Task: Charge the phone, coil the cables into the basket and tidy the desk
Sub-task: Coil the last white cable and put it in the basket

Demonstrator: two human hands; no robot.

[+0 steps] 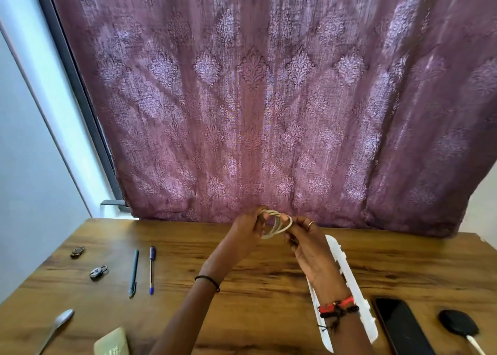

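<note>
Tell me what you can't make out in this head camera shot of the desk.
Head view throughout.
Ends of the cable: hidden inside the left hand and right hand, and blurred.
White slatted piece: partly covered by the right forearm; shape unclear.
Phone: cut off by the bottom edge.
Dark item and metal item at far left: too small to identify.

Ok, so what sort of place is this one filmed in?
Probably a home room, at a desk set against a window. A wooden desk stands right up against a purple patterned curtain, and a blue pen and a phone lie on it.
</note>
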